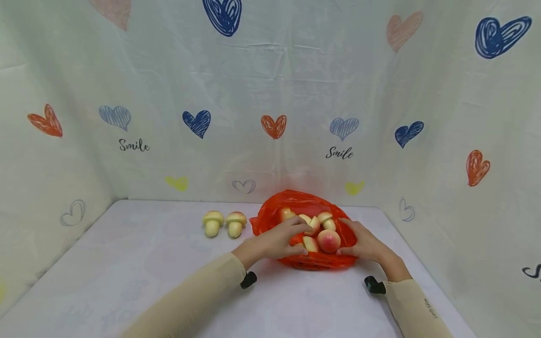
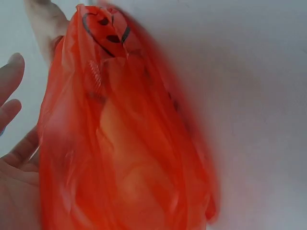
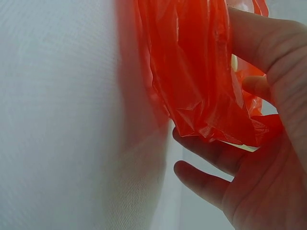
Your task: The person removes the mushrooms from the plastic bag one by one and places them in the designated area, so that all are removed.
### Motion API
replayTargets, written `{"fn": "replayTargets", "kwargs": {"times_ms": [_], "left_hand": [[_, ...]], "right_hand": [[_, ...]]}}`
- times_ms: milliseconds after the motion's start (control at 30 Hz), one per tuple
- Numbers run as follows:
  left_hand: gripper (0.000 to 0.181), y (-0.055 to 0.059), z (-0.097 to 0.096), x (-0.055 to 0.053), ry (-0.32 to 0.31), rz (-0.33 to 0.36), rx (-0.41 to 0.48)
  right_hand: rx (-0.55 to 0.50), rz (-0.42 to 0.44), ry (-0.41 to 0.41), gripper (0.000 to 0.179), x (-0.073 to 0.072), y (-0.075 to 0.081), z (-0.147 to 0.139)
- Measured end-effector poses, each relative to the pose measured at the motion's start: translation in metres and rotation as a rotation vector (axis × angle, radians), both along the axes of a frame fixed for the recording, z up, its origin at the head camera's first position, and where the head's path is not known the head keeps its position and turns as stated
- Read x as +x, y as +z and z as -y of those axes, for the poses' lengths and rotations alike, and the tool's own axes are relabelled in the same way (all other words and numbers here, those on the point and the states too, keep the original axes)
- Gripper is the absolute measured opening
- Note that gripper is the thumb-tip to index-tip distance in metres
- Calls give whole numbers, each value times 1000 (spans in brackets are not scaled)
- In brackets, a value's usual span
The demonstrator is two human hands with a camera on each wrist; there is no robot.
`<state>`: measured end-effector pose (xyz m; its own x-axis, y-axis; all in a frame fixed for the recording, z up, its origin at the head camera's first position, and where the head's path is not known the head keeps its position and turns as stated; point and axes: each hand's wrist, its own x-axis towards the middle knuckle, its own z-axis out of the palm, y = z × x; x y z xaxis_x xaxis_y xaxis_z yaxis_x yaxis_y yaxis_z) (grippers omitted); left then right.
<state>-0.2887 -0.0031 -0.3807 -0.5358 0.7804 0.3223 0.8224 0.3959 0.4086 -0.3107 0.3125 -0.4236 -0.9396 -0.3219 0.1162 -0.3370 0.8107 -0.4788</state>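
Note:
A red plastic bag (image 1: 270,211) sits with its mouth spread, holding several toy mushrooms (image 1: 328,240) with pale stems and yellow-to-pink caps. My left hand (image 1: 281,238) reaches over the bag's left side, fingers extended above the mushrooms and nothing in its grasp. The left wrist view shows its relaxed fingers (image 2: 10,79) beside the bag. On the right side, my right hand (image 1: 367,241) holds the bag's rim. In the right wrist view, the bag's edge passes between the digits inside it and the lower fingers (image 3: 206,184) outside.
Two more toy mushrooms (image 1: 212,223) stand upright on the white-covered table (image 1: 127,253), left of the bag. Behind and at the sides hangs a white curtain (image 1: 236,155) printed with hearts. Black wrist devices (image 1: 375,285) stick out below the sleeves.

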Motion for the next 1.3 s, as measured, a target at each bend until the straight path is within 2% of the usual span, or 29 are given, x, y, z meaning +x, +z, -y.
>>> {"fn": "replayTargets", "kwargs": {"times_ms": [133, 300, 533, 867, 967, 1167, 1300], "left_hand": [[50, -4, -9, -4, 37, 60, -19], [48, -8, -16, -11, 78, 101, -49], [46, -18, -21, -21, 30, 112, -40], [44, -25, -27, -21, 90, 176, -86], [42, -26, -28, -22, 96, 173, -93], [37, -30, -28, -28, 101, 107, -84], [38, -31, -25, -32, 127, 118, -68]], "right_hand": [[-8, -15, 9, 96, 0, 2, 2], [0, -19, 15, 96, 0, 4, 3], [5, -6, 2, 96, 1, 5, 4], [7, -7, 0, 96, 1, 3, 3], [13, -9, -3, 96, 1, 2, 2], [13, -8, -9, 96, 1, 1, 2], [10, -15, -3, 96, 1, 1, 2]]}}
